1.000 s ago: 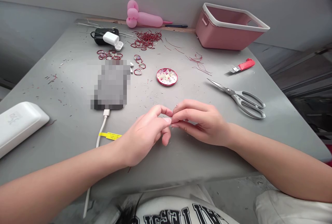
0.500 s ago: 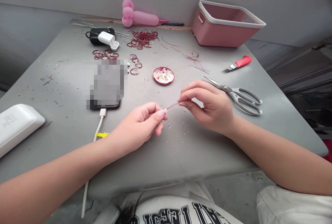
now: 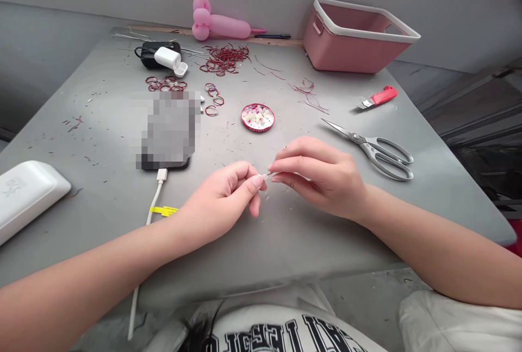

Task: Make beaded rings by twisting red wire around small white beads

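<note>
My left hand [image 3: 228, 197] pinches a small pale bead [image 3: 265, 176] between thumb and forefinger, just above the table. Close on its right, my right hand [image 3: 320, 175] has thumb and forefinger drawn together on a thin dark-red thread [image 3: 270, 173]. Only a short bit of the thread shows between the two hands, next to the bead. Beyond them sits a red-rimmed lid [image 3: 258, 118] filled with pale and pink beads. Metal scissors [image 3: 367, 148] lie open-bladed to the right of my right hand.
A phone [image 3: 169, 131] on a white cable [image 3: 153, 199] lies left. Beaded rings [image 3: 166, 84] and a red cord pile [image 3: 226, 60] are farther back. A pink bin [image 3: 346, 47], red-handled cutter [image 3: 377, 98], pink balloon [image 3: 222, 25] and white case [image 3: 30, 197] surround the work area.
My right hand has come left and slightly down, close to my left fingertips. The stretch of thread showing between the hands is shorter. My left hand has barely moved.
</note>
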Demonstrator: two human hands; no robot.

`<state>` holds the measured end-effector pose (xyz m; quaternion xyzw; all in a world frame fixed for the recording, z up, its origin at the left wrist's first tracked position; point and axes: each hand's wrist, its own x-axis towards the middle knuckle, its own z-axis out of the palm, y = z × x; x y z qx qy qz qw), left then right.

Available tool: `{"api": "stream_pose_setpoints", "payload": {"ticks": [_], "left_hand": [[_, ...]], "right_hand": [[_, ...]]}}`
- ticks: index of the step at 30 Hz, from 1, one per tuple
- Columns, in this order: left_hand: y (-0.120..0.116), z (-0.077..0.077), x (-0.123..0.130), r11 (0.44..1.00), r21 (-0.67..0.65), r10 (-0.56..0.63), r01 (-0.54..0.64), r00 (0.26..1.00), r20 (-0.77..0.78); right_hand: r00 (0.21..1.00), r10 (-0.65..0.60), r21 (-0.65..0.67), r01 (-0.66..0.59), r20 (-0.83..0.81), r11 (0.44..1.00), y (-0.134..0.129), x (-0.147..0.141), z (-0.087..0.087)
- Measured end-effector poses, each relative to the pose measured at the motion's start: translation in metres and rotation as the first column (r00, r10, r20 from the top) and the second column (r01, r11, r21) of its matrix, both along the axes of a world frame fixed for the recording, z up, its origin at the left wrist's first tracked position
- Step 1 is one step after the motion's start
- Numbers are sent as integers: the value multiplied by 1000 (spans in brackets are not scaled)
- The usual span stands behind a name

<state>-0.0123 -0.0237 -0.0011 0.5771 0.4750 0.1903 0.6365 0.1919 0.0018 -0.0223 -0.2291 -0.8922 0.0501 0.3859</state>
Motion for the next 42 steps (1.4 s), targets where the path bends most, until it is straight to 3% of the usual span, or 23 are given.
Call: {"api": "stream_pose_setpoints", "payload": {"ticks": [8, 13, 23, 27, 31, 35, 42], "left_hand": [[2, -3, -2, 995, -44, 87, -86, 996, 28], [7, -2, -6, 987, 58, 152, -150, 988, -34], [5, 0, -2, 985, 155, 87, -71, 991, -104], [5, 0, -4, 994, 74, 76, -74, 997, -28], [7, -1, -6, 998, -61, 0, 3, 998, 56], [10, -1, -5, 996, -74, -39, 51, 988, 147], [13, -2, -6, 985, -153, -35, 79, 963, 268]], "right_hand": [[998, -68, 14, 68, 9, 998, 5, 5, 3], [985, -171, 19, 172, -32, 985, 6, 6, 4], [997, -79, -34, 79, 17, 996, 1, 1, 1], [996, -84, -68, 84, 8, 994, 2, 4, 1], [999, -50, -146, 50, 8, 988, 4, 7, 3], [1000, -14, -238, 9, -18, 971, 6, 9, 6], [987, 26, -452, -94, -156, 887, 7, 9, 9]]}}
